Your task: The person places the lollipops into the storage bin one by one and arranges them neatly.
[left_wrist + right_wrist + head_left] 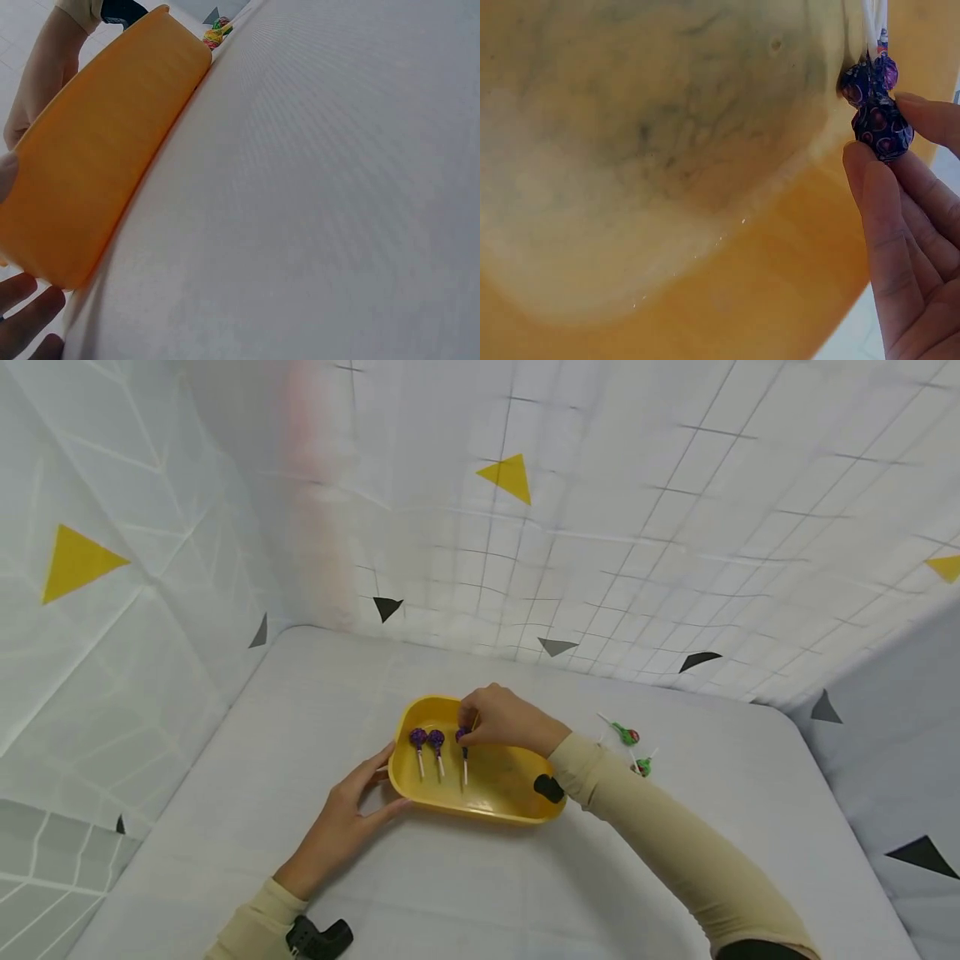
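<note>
A yellow tray (480, 817) sits on the white table. My left hand (348, 818) holds its left end, with the thumb (7, 176) and fingers (30, 319) spread about the corner. Inside, two lollipops in purple wrappers, a left one (417, 739) and another (437, 739), lie side by side, sticks toward me. To their right, over the tray floor, my right hand (506, 722) pinches a third purple lollipop (885, 131) by its wrapped head between thumb and fingertips. Its white stick also points toward me.
Right of the tray, partly behind the right forearm, lie lollipops in green and red wrappers, one farther back (627, 735) and one nearer (642, 767). White cloth walls (615, 527) with yellow and dark triangles rise behind and beside the table.
</note>
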Demonstrator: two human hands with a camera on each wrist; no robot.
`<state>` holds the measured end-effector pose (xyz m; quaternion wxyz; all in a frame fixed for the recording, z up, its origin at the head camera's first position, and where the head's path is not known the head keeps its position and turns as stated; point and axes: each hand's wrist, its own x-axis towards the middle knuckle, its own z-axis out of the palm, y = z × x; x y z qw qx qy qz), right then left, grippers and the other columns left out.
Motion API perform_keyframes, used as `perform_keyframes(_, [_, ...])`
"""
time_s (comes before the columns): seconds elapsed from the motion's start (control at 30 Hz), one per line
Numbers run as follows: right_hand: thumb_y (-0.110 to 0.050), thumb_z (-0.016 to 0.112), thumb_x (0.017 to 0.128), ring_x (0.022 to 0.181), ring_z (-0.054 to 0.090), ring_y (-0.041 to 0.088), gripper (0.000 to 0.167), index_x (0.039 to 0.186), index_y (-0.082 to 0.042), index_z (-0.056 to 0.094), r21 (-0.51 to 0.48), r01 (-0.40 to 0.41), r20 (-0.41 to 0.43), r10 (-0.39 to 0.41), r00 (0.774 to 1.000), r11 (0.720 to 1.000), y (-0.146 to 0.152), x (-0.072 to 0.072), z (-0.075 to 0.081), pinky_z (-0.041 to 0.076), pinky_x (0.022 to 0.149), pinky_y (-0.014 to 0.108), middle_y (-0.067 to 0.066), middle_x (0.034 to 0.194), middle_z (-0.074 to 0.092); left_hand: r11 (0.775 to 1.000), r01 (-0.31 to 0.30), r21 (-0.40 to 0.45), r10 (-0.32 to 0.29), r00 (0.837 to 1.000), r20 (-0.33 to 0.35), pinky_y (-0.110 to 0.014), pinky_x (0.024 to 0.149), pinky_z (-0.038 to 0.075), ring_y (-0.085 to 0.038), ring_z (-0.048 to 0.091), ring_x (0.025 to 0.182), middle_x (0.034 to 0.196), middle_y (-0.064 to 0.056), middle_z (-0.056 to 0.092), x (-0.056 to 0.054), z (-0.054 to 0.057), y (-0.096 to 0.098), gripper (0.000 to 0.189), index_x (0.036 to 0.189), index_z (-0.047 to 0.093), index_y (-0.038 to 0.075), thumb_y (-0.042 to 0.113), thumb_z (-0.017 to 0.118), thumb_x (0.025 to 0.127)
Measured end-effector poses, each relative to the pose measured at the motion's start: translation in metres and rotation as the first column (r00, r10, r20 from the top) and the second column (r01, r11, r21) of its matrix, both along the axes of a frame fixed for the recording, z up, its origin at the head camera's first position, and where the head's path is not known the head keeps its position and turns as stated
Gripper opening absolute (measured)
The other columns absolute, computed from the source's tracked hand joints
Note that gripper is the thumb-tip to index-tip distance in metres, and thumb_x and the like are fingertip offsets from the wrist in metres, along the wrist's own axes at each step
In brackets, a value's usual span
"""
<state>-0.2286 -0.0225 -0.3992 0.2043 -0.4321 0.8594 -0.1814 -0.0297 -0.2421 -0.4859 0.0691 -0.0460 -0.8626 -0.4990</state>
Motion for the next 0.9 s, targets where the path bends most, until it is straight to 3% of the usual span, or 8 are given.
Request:
perform_keyframes(0.23, [-0.023, 0.083, 0.089, 0.085, 0.07, 0.01, 0.015, 0.095, -0.011, 0.077, 0.026, -0.011, -0.009, 0.012, 1.0, 1.0, -0.004, -0.003, -0.008, 0.062, 0.078, 0.024, -0.001, 0.094, 0.077, 1.0, 0.003, -0.001, -0.003, 1.0, -0.008, -0.035, 0.12, 0.044, -0.019, 0.059, 0.135, 0.164, -0.001, 0.042, -0.001, 0.0, 0.001, 0.088, 0.163, 0.033, 0.024, 0.04, 0.08, 0.09])
perform_keyframes(0.9, [-0.021, 0.081, 0.092, 0.086, 0.069, 0.013, 0.013, 0.096, -0.009, 0.076, 0.047, -0.041, -0.071, 0.045, 0.996, 0.998, -0.016, 0.003, -0.018, 0.061, 0.076, 0.025, 0.002, 0.096, 0.077, 1.0, -0.012, -0.01, 0.012, 1.0, -0.001, -0.033, 0.119, 0.045, -0.019, 0.058, 0.136, 0.163, 0.001, 0.043, 0.0, 0.001, 0.0, 0.086, 0.162, 0.036, 0.024, 0.041, 0.08, 0.09])
